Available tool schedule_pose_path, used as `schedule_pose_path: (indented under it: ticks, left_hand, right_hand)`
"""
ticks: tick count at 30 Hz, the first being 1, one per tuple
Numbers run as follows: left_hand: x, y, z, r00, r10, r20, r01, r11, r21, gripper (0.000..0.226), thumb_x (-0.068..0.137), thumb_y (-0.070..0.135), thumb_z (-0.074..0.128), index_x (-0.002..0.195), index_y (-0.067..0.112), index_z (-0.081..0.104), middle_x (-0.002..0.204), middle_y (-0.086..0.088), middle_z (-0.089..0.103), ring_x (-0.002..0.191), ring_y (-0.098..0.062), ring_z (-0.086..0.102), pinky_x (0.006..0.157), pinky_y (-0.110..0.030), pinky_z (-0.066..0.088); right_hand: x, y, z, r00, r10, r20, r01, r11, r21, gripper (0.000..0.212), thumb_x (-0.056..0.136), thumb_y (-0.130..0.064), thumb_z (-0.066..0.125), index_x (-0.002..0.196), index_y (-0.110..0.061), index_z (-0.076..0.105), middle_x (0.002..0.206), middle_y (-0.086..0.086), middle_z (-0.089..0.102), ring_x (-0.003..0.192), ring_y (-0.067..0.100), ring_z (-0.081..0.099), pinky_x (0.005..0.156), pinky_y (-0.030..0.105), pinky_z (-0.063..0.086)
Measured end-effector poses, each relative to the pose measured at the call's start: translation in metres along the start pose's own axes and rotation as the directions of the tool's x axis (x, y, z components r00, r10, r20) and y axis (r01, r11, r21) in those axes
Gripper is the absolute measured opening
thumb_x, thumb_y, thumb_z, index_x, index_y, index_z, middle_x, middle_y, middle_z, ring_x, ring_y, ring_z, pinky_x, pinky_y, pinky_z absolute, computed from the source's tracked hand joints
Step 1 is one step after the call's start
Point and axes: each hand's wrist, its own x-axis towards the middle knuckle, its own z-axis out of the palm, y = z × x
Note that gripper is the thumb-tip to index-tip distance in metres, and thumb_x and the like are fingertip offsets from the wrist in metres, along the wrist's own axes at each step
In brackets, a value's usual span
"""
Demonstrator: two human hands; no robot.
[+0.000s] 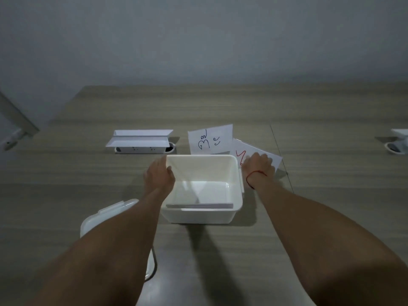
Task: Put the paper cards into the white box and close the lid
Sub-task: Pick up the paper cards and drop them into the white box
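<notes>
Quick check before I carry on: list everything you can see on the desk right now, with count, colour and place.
white box: 1, white, open, centre of desk.
lid: 1, white, off the box, near left, partly under the left forearm.
paper cards: 2, white; blue-marked card behind the box, red-marked card to its right.
desk socket units: 2, white; one far left of centre, one at right edge.
desk: 1, grey-brown wood.
left hand: on the box's left rim.
right hand: on the red-marked card; red string at wrist.

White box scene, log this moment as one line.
left hand on white box rim | right hand on red-marked card | blue-marked card on table | lid off
</notes>
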Motion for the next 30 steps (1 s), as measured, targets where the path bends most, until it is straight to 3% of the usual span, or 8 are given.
schedule_pose_path:
  ticks: [3,5,10,12,17,20,23,30]
  left_hand:
    - [0.018,0.0,0.018,0.993,-0.118,0.029,0.119,0.991,-0.067,0.031,0.091,0.019,0.042,0.121,0.018,0.05,0.115,-0.011,0.064,0.104,-0.034,0.062,0.089,-0.044,0.051]
    - [0.031,0.003,0.022,0.992,-0.103,0.07,0.106,0.993,-0.042,0.032,0.091,0.025,0.038,0.12,0.02,0.049,0.113,-0.009,0.064,0.102,-0.033,0.063,0.085,-0.041,0.048]
    - [0.048,0.011,0.033,0.995,-0.066,0.075,0.068,0.998,-0.017,0.033,0.093,0.029,0.032,0.119,0.02,0.051,0.111,-0.01,0.065,0.098,-0.034,0.064,0.075,-0.038,0.045]
    - [0.049,0.016,0.035,0.994,-0.087,0.066,0.089,0.996,-0.022,0.032,0.094,0.029,0.032,0.117,0.017,0.052,0.108,-0.011,0.066,0.096,-0.034,0.063,0.075,-0.039,0.045]
    - [0.051,0.021,0.031,0.988,-0.109,0.112,0.121,0.987,-0.107,0.052,0.094,0.015,0.032,0.146,0.022,0.035,0.127,-0.016,0.06,0.114,-0.038,0.058,0.09,-0.043,0.047]
    - [0.041,0.022,0.023,0.982,-0.15,0.115,0.17,0.967,-0.192,0.043,0.097,0.012,0.031,0.139,0.009,0.041,0.126,-0.022,0.059,0.116,-0.039,0.056,0.09,-0.041,0.045]
    - [0.027,0.02,0.017,0.972,-0.185,0.146,0.205,0.969,-0.135,0.036,0.099,0.014,0.03,0.127,0.0,0.047,0.12,-0.024,0.06,0.111,-0.041,0.057,0.09,-0.044,0.046]
    - [0.011,0.011,0.009,0.961,-0.14,0.239,0.192,0.958,-0.212,0.048,0.092,-0.001,0.034,0.14,0.007,0.041,0.126,-0.025,0.058,0.113,-0.041,0.056,0.085,-0.039,0.045]
  right_hand:
    - [0.029,0.004,0.008,0.999,-0.047,-0.021,0.045,0.996,-0.082,0.044,0.096,-0.026,0.048,0.137,-0.01,0.041,0.145,0.013,0.039,0.134,0.03,0.036,0.108,0.044,0.032]
    - [0.047,0.007,0.015,0.998,-0.055,0.006,0.055,0.991,-0.121,0.055,0.092,-0.025,0.055,0.142,-0.012,0.034,0.151,0.012,0.032,0.14,0.03,0.029,0.113,0.047,0.026]
    - [0.065,0.019,0.032,1.0,-0.014,-0.025,0.011,0.991,-0.132,0.035,0.095,-0.024,0.05,0.129,-0.015,0.049,0.132,0.013,0.053,0.126,0.031,0.045,0.112,0.046,0.027]
    - [0.063,0.021,0.034,0.998,-0.033,-0.047,0.027,0.993,-0.119,0.034,0.095,-0.018,0.048,0.129,-0.02,0.05,0.129,0.012,0.056,0.123,0.031,0.047,0.109,0.043,0.029]
    - [0.058,0.02,0.021,0.99,-0.131,-0.045,0.125,0.984,-0.13,0.037,0.093,-0.015,0.052,0.129,-0.021,0.049,0.127,0.009,0.058,0.12,0.029,0.051,0.098,0.039,0.035]
    - [0.058,0.015,-0.004,0.969,-0.222,-0.112,0.204,0.967,-0.155,0.04,0.095,-0.012,0.049,0.133,-0.022,0.047,0.126,0.008,0.059,0.118,0.029,0.051,0.096,0.038,0.037]
    - [0.056,0.0,-0.037,0.926,-0.323,-0.198,0.286,0.939,-0.192,0.039,0.096,-0.012,0.048,0.133,-0.022,0.048,0.124,0.009,0.06,0.116,0.03,0.052,0.095,0.037,0.036]
    - [0.037,-0.035,-0.084,0.836,-0.398,-0.377,0.396,0.914,-0.087,0.031,0.102,-0.026,0.033,0.117,-0.016,0.057,0.115,0.007,0.065,0.11,0.028,0.053,0.093,0.038,0.033]
